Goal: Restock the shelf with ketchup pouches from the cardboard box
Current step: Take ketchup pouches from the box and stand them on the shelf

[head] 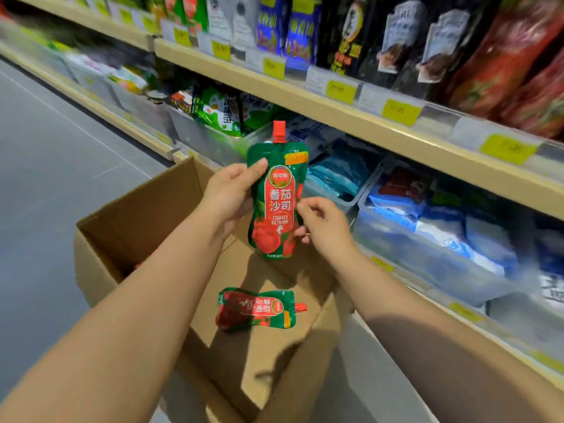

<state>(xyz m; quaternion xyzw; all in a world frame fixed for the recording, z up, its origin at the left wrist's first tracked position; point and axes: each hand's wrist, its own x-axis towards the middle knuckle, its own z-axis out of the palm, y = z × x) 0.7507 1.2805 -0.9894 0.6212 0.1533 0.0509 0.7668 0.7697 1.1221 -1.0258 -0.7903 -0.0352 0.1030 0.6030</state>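
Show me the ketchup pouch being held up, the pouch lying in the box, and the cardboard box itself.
held ketchup pouch [279,206]: head view, on its red front label.
lying pouch [256,309]: head view, on the middle of its front.
cardboard box [137,209]: head view, on its inner left wall.

Green-and-red plastic ketchup pouch with red cap, held upright above open brown cardboard box, second identical pouch lying flat inside, cap pointing right

Two ketchup pouches — an upright pouch and a flat pouch. One cardboard box. Two hands: left hand, right hand. Two shelf levels, upper shelf and lower shelf. Yellow price tags — too blurred for an exact count.
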